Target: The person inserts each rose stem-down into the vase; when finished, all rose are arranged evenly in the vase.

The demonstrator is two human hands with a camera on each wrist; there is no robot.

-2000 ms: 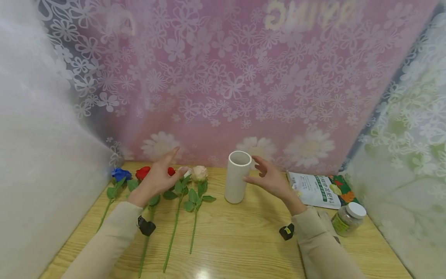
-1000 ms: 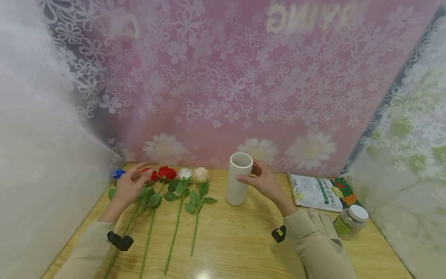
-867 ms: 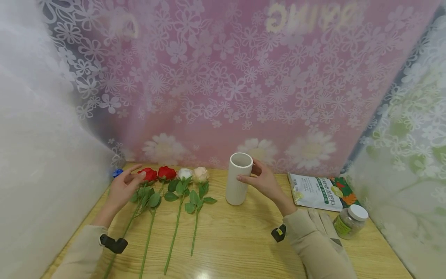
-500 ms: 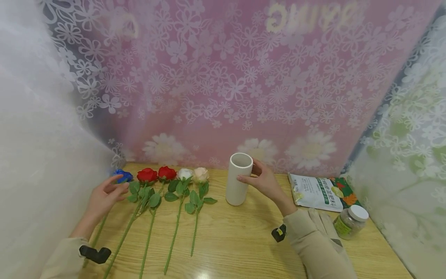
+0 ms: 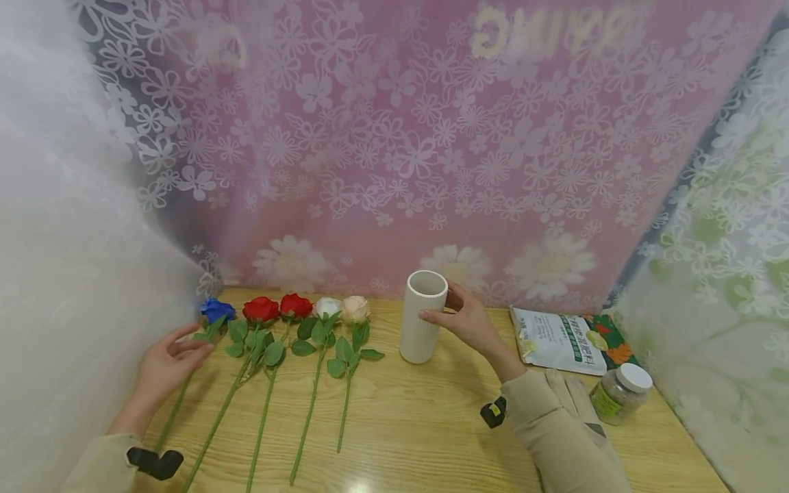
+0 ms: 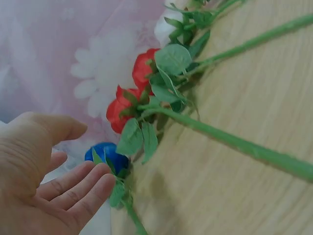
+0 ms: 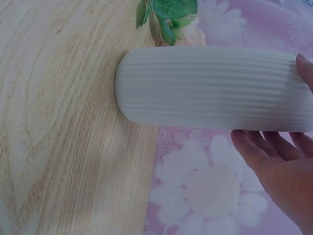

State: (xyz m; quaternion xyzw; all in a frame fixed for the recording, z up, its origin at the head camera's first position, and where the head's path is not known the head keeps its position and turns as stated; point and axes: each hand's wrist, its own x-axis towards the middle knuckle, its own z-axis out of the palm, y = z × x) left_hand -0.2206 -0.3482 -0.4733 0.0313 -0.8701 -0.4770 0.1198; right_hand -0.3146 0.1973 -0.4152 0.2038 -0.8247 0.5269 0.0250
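My right hand (image 5: pixel 473 327) grips the upper part of a white ribbed vase (image 5: pixel 420 327), thumb on the near side and fingers behind. The vase stands upright on the table, and its mouth holds nothing. At the far left, my left hand (image 5: pixel 165 364) is beside the stem and leaves of a blue rose (image 5: pixel 217 310). In the left wrist view, its relaxed fingers (image 6: pixel 80 191) overlap the rose's leaves, with the thumb held apart. The hand hides part of the stem in the head view.
To the right of the blue rose lie two red roses (image 5: pixel 260 309), a white rose (image 5: pixel 327 307) and a cream rose (image 5: pixel 355 309), stems toward me. A printed packet (image 5: pixel 555 337), a lidded jar (image 5: pixel 619 392) and pale gloves (image 5: pixel 576 397) lie on the right.
My left hand has moved left and toward me, from over the red roses to beside the blue rose. My right hand has closed in on the vase and taken hold of it.
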